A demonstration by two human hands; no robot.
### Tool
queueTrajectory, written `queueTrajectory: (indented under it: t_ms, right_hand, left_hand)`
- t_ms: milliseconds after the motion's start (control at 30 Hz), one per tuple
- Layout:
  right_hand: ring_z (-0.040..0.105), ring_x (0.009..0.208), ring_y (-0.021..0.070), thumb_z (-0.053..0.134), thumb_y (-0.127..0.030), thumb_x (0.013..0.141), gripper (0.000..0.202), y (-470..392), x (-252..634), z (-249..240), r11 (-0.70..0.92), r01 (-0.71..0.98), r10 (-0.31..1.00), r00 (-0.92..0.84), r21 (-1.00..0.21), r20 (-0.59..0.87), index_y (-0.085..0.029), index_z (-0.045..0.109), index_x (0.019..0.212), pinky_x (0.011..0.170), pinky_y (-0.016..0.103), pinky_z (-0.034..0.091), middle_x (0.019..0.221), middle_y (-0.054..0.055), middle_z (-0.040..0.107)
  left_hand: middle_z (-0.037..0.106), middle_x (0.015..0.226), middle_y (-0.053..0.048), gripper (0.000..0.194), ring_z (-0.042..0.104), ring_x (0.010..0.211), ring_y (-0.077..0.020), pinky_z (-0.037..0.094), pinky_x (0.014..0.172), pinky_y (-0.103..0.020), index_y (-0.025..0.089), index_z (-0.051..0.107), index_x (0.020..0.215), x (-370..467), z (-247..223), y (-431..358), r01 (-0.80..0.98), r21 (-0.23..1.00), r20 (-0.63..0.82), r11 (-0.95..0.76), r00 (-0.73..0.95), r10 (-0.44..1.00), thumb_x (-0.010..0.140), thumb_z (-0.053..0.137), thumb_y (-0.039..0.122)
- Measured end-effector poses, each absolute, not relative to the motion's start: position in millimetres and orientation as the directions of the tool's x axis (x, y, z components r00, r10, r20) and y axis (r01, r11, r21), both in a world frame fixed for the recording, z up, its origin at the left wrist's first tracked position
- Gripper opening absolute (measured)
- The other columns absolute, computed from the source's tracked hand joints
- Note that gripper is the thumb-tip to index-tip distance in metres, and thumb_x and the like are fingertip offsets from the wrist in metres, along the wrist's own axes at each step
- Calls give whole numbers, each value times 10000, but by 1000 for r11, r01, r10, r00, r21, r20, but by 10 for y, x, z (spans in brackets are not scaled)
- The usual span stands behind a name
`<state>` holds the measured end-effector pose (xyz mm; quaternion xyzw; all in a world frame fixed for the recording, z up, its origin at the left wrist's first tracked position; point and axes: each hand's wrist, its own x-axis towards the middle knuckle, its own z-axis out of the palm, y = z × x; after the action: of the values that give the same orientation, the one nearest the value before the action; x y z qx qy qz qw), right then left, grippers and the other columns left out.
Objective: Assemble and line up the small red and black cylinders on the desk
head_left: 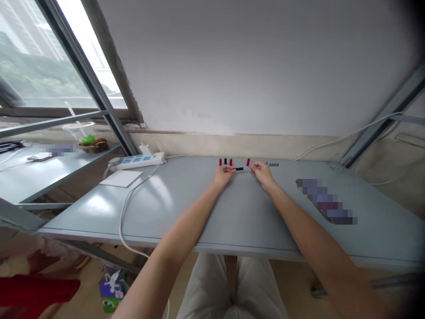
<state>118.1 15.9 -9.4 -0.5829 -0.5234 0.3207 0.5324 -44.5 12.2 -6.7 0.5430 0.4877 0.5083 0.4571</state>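
Note:
My left hand (225, 174) is closed in a pinch on one end of a small black cylinder (239, 169), which lies level and points to the right. Just across a small gap, my right hand (262, 173) has its fingertips pressed together; whatever they hold is too small to make out. Behind my left hand stand a red cylinder (220, 162), a black cylinder (225, 161) and another red cylinder (230, 162). A tilted red cylinder (248, 162) is beside my right fingertips. Several small dark pieces (274, 165) sit in a row to the right.
On the grey table (186, 204), a white power strip (139, 161) and a flat white pad (120, 178) lie left, with a white cable (124, 212) hanging over the front edge. A blurred-out phone-like object (327, 201) lies right. The wall (245, 79) rises behind.

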Motion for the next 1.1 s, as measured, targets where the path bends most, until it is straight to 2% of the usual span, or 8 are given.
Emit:
queueTrajectory:
  t_ms: [133, 400, 600, 733, 833, 967, 1033, 1100]
  right_hand:
    - [446, 489, 91, 519, -304, 765, 139, 103, 1102, -69, 106, 227, 979, 147, -968, 142, -171, 542, 729, 510, 232, 364, 611, 0, 564]
    - [418, 456, 67, 510, -248, 795, 106, 51, 1075, -47, 44, 253, 991, 112, -966, 75, -170, 518, 725, 470, 206, 346, 620, -6, 559]
    - [463, 498, 75, 508, -257, 809, 109, 64, 1095, -43, 49, 274, 997, 49, -961, 65, -168, 531, 751, 499, 208, 383, 682, 24, 605]
    - [536, 588, 101, 567, -224, 762, 78, 123, 1139, -103, 158, 330, 987, -66, -931, 144, -172, 557, 819, 577, 228, 430, 729, 37, 627]
    - [568, 655, 122, 595, -199, 730, 103, 140, 1169, -143, 303, 447, 953, -137, -842, 270, -171, 581, 829, 640, 250, 443, 751, 40, 635]
    - [575, 724, 147, 595, -180, 720, 120, 115, 1177, -148, 431, 666, 890, -205, -609, 407, -177, 619, 838, 701, 273, 434, 811, 51, 647]
    - [573, 777, 162, 601, -176, 712, 113, 114, 1160, -142, 451, 739, 867, -230, -501, 441, -175, 629, 821, 723, 277, 424, 857, 61, 648]
    - [573, 789, 169, 598, -175, 712, 111, 138, 1131, -137, 414, 792, 879, -220, -448, 423, -174, 637, 816, 716, 276, 417, 860, 64, 651]
  left_hand:
    - [580, 561, -2, 81, 493, 499, -68, 381, 560, -212, 127, 571, 697, -416, -75, 117, 17, 994, 106, -108, 102, 989, 673, 648, 129]
    - [549, 520, 19, 106, 466, 467, -59, 365, 521, -202, 129, 561, 683, -436, -133, 138, 37, 988, 140, -147, 145, 979, 654, 661, 147]
    - [556, 570, 12, 77, 478, 488, -65, 400, 542, -211, 139, 562, 713, -422, -128, 154, 71, 985, 154, -158, 59, 986, 689, 634, 133]
    - [573, 630, -2, 61, 490, 490, -69, 423, 565, -231, 139, 580, 757, -434, -84, 132, 89, 978, 189, -187, -16, 982, 715, 621, 155]
    - [579, 647, -4, 65, 490, 485, -68, 420, 560, -234, 139, 581, 755, -444, -56, 111, 62, 979, 198, -196, -20, 980, 713, 626, 159]
    - [562, 606, 10, 82, 494, 492, -70, 421, 560, -229, 143, 577, 723, -438, -62, 107, 29, 978, 204, -204, 10, 979, 694, 648, 170]
    - [556, 587, 16, 94, 498, 497, -70, 420, 559, -220, 144, 574, 721, -430, -79, 113, 23, 980, 195, -196, 48, 980, 686, 655, 176]
    - [562, 589, 16, 104, 498, 497, -68, 419, 555, -214, 145, 576, 741, -423, -94, 119, 20, 982, 186, -188, 85, 979, 682, 656, 176]
